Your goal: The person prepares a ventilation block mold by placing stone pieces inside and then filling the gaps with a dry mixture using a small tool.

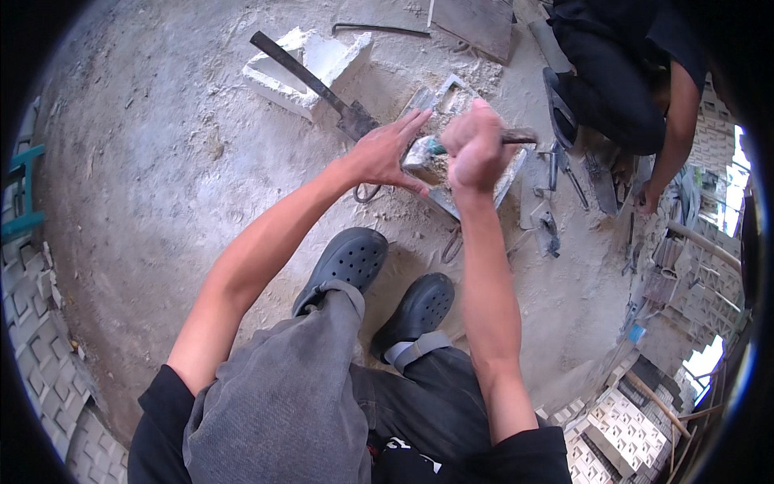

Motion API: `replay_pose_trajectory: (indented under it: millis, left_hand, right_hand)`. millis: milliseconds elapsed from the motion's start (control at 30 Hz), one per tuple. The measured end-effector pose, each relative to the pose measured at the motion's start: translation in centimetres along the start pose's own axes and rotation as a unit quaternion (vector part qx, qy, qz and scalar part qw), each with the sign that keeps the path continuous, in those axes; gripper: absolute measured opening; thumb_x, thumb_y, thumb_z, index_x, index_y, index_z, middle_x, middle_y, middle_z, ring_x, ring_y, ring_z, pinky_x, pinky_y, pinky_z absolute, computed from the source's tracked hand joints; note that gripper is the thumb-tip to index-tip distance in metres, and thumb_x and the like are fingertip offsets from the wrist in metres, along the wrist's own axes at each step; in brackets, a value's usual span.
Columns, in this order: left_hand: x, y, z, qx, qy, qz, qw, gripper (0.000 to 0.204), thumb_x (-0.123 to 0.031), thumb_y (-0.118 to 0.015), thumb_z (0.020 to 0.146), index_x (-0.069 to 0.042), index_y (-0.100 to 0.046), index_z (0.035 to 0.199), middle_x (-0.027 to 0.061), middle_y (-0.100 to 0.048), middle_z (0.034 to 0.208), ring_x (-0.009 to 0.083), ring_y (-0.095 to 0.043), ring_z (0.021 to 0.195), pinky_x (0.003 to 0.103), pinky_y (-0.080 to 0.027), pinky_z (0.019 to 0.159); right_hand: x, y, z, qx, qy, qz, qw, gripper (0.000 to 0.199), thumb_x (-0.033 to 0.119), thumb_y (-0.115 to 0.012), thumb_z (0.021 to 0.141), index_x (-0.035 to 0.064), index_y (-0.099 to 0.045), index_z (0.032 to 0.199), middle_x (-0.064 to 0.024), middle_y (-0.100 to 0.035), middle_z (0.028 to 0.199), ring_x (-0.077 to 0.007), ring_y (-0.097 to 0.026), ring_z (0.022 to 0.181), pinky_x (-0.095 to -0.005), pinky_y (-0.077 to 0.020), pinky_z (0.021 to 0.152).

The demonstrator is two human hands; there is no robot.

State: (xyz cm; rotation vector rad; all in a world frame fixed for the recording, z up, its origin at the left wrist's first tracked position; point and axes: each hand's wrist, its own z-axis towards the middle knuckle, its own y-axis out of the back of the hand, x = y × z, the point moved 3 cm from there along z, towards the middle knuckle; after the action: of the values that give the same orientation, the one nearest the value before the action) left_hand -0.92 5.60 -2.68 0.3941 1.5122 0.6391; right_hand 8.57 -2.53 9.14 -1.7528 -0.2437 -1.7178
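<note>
A rectangular metal mould (509,184) with recesses lies on the dusty ground before my feet, with pale powder on and around it. Spread out, my left hand (387,155) rests at the mould's left side, thumb toward its near edge. My right hand (474,153) is closed round a tool with a brown wooden handle (518,136). A teal part (438,146) and a pale, dusty end (420,153) show on the tool's other side, over the mould. My fingers hide the middle of it, and its kind is unclear.
A long dark metal blade-like bar (298,68) leans across a broken white block (282,84). Another person (629,77) crouches at the right, one hand near scattered metal tools (597,181). Patterned tiles (621,427) are stacked lower right; a teal stand (22,194) is far left.
</note>
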Motion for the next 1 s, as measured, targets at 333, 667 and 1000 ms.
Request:
replay_pose_trajectory:
  millis: [333, 667, 1000]
  left_hand:
    - [0.5, -0.3, -0.7, -0.046, -0.034, -0.007, 0.998, 0.144, -0.070, -0.086, 0.059, 0.001, -0.011, 0.160, 0.0295, -0.032, 0.158, 0.0424, -0.038, 0.144, 0.047, -0.032, 0.120]
    - [0.9, -0.1, -0.4, -0.055, -0.021, -0.011, 0.998, 0.144, -0.068, -0.087, 0.059, -0.001, -0.010, 0.160, 0.0321, -0.049, 0.143, 0.0477, -0.051, 0.130, 0.048, -0.041, 0.111]
    - [0.3, -0.4, -0.5, -0.042, -0.035, 0.015, 0.998, 0.147, -0.072, -0.084, 0.059, 0.010, -0.009, 0.156, 0.0360, -0.037, 0.151, 0.0465, -0.046, 0.136, 0.045, -0.040, 0.114]
  right_hand:
    - [-1.0, 0.4, 0.9, -0.012, 0.018, -0.008, 1.000, 0.045, 0.013, -0.055, 0.098, 0.0103, -0.045, 0.054, 0.0025, -0.042, 0.047, -0.0069, -0.036, 0.038, -0.0286, -0.0260, 0.039]
    - [-1.8, 0.6, 0.5, -0.022, -0.014, 0.014, 1.000, 0.044, 0.016, -0.057, 0.096, 0.0112, -0.046, 0.054, 0.0018, -0.047, 0.048, -0.0066, -0.037, 0.040, -0.0279, -0.0264, 0.039]
    - [-2.7, 0.7, 0.8, -0.022, 0.014, -0.057, 0.998, 0.042, 0.017, -0.058, 0.097, 0.0096, -0.056, 0.056, 0.0040, -0.046, 0.047, -0.0055, -0.044, 0.042, -0.0258, -0.0315, 0.040]
